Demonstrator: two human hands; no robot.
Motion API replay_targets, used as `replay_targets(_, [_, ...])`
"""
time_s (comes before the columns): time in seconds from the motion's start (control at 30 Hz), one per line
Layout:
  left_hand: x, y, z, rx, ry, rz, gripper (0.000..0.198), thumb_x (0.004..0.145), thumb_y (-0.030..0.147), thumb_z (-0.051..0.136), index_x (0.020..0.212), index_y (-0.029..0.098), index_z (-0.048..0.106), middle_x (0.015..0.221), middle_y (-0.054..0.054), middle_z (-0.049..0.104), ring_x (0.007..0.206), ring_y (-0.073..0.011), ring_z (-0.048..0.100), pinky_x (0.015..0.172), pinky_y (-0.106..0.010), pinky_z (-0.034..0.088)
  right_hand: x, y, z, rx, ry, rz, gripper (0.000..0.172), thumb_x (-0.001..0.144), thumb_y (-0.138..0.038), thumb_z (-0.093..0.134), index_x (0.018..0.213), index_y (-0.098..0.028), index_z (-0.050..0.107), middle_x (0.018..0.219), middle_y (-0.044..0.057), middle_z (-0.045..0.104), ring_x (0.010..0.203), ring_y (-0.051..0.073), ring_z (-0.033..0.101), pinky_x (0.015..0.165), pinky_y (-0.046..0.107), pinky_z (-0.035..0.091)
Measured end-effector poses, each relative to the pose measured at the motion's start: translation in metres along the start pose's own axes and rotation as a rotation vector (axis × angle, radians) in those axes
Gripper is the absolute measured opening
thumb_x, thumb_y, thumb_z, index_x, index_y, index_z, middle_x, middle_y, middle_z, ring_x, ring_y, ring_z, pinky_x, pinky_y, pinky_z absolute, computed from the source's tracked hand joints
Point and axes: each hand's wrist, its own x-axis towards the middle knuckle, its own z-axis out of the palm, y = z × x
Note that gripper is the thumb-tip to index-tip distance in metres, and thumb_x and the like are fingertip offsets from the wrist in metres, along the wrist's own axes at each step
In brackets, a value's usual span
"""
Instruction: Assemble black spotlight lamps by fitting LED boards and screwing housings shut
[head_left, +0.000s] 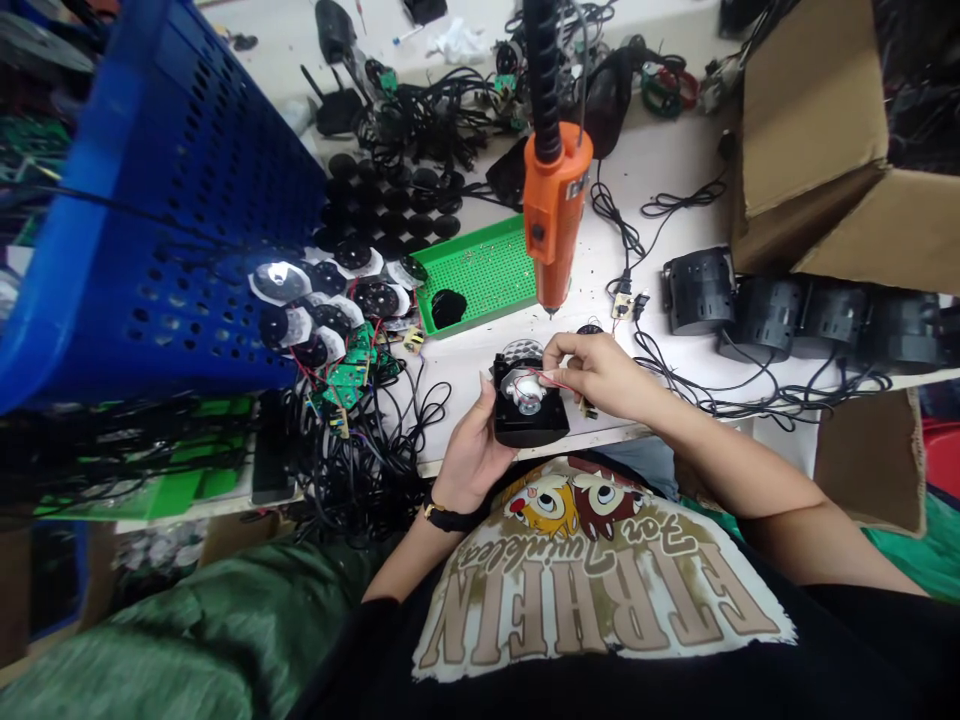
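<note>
My left hand [472, 460], with a black watch on its wrist, grips a square black plastic lamp housing [531, 425] from below. A clear domed lens [522, 350] sits at the housing's far end, and a silvery round part [529, 392] shows in its middle. My right hand [592, 375] is just over the housing, with its fingertips pinching a thin red wire [551, 382]. An orange electric screwdriver [553, 210] hangs on a black coiled hose above the bench, its tip a little beyond my right hand and not touching it.
A blue perforated basket [165, 220] leans in at the left. Green circuit boards [349, 362] and black cables [367, 480] lie on the white bench [480, 400], beside a green tray [480, 275]. Black cylindrical housings [765, 318] stand right, below a cardboard box [814, 150].
</note>
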Motion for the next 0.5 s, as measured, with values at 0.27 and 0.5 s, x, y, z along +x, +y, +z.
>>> replay_targets(0.27, [-0.0008,0.0011,0.0046,0.014,-0.04,-0.007,0.041,0.109,0.033,0.04,0.111,0.008,0.072,0.113,-0.013,0.079,0.122,-0.0252,0.069,0.113,-0.042,0.05,-0.0027,-0.0055,-0.0008,-0.126,-0.001,0.007,0.013,0.087,-0.017,0.066,0.077,-0.018,0.058,0.054,-0.009,0.046,0.051,0.008,0.038,0.059,0.024,0.027])
replay_targets(0.5, [0.0028,-0.0015,-0.0031,0.085,-0.046,0.032,0.029,0.105,0.027,0.051,0.104,0.01,0.074,0.1,-0.011,0.08,0.113,-0.0256,0.072,0.109,-0.042,0.053,-0.0044,-0.0072,0.0005,-0.211,-0.004,-0.004,0.012,0.088,-0.014,0.064,0.079,-0.019,0.058,0.057,-0.008,0.048,0.055,0.011,0.042,0.061,0.024,0.029])
